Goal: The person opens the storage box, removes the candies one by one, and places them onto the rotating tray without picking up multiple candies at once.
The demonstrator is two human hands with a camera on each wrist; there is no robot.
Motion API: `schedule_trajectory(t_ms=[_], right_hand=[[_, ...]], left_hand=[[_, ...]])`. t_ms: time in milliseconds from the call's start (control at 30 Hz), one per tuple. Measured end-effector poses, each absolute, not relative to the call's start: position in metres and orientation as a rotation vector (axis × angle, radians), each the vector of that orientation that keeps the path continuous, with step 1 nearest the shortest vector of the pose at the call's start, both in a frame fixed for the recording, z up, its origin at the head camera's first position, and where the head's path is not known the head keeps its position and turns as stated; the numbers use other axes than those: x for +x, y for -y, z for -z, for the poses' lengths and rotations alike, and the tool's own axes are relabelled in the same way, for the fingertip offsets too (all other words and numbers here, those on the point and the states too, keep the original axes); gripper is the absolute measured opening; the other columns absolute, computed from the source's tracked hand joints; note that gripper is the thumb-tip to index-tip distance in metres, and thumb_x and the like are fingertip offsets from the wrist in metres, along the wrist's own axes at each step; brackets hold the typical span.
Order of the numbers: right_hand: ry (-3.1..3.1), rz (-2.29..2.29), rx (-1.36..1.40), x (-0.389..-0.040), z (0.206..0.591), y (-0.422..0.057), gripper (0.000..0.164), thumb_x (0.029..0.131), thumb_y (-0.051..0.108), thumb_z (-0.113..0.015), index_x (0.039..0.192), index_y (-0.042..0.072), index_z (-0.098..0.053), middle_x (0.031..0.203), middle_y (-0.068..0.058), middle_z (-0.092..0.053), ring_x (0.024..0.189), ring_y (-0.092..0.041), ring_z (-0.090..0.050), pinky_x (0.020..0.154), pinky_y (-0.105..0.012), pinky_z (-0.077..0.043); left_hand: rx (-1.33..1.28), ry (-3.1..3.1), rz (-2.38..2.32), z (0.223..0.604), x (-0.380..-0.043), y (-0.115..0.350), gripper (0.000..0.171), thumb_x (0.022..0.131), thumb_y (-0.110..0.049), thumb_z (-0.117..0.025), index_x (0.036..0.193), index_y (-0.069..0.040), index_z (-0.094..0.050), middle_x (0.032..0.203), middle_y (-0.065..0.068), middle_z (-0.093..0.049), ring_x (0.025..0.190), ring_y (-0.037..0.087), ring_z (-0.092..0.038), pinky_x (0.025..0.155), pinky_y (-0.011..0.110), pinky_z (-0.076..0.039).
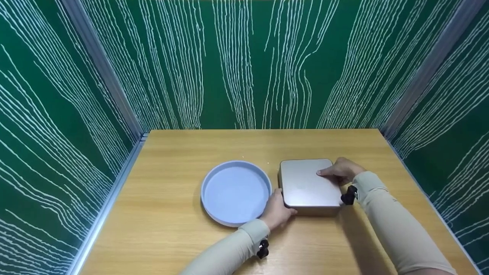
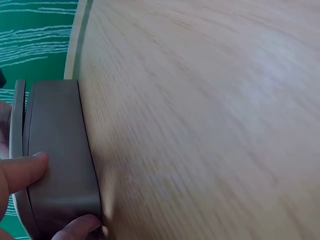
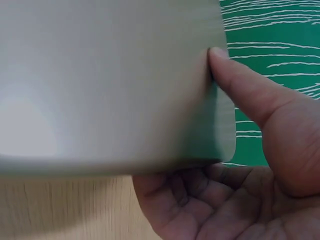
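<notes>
A square silver metal tin [image 1: 317, 211] stands on the wooden table, its flat lid [image 1: 303, 187] on top. At the tin's front left corner my left hand [image 1: 277, 210] holds the body, with fingers along the left side and a digit at the front. The left wrist view shows its fingertips [image 2: 37, 165] on the tin's wall [image 2: 60, 120] and a thin dark gap under the lid's rim. My right hand [image 1: 342, 170] grips the lid at the right edge, thumb [image 3: 240, 75] on top and the other fingers curled below the edge.
A round light blue tray [image 1: 237, 194] with a raised rim sits just left of the tin, close beside my left hand. Green panels with white wavy lines [image 1: 263, 76] enclose the table [image 1: 168, 183] at the back and sides, with metal posts at the corners.
</notes>
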State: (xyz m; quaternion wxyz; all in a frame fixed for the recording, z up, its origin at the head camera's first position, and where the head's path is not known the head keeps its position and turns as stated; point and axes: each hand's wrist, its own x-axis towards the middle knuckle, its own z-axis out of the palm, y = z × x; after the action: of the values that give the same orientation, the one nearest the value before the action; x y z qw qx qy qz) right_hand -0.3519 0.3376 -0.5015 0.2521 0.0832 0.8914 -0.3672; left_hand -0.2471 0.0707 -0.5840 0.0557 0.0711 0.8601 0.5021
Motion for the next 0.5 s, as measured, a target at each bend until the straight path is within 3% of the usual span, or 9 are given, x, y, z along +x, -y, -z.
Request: schedule_trajectory(t_ms=[133, 300, 500], right_hand=[[-2.351, 1.090, 0.212, -0.349, 0.502, -0.340, 0.044, 0.095, 0.033, -0.084, 0.106, -0.002, -0.062, 0.091, -0.005, -0.057, 0.081, -0.017, -0.061, 0.072, -0.030, -0.061], [-2.200, 1.278, 0.201, -0.347, 0.509, -0.347, 0.058, 0.097, 0.022, -0.082, 0.132, -0.015, -0.053, 0.109, -0.011, -0.061, 0.094, -0.020, -0.068, 0.084, -0.033, -0.064], [-2.042, 1.494, 0.147, -0.345, 0.518, -0.356, 0.054, 0.104, 0.017, -0.073, 0.142, -0.012, -0.049, 0.101, -0.002, -0.075, 0.093, -0.013, -0.073, 0.086, -0.031, -0.065]], left_hand=[[0.233, -2.628, -1.523, 0.586, -0.246, -0.070, 0.076, 0.077, 0.000, -0.094, 0.142, 0.002, -0.056, 0.137, 0.019, -0.067, 0.134, 0.035, -0.063, 0.123, 0.044, -0.047], [0.239, -2.624, -1.551, 0.585, -0.244, -0.070, 0.075, 0.076, 0.001, -0.093, 0.141, 0.002, -0.057, 0.136, 0.019, -0.068, 0.133, 0.035, -0.064, 0.122, 0.044, -0.048], [0.263, -2.677, -1.529, 0.596, -0.250, -0.070, 0.070, 0.075, -0.002, -0.095, 0.135, -0.001, -0.059, 0.128, 0.013, -0.070, 0.127, 0.028, -0.066, 0.118, 0.039, -0.051]])
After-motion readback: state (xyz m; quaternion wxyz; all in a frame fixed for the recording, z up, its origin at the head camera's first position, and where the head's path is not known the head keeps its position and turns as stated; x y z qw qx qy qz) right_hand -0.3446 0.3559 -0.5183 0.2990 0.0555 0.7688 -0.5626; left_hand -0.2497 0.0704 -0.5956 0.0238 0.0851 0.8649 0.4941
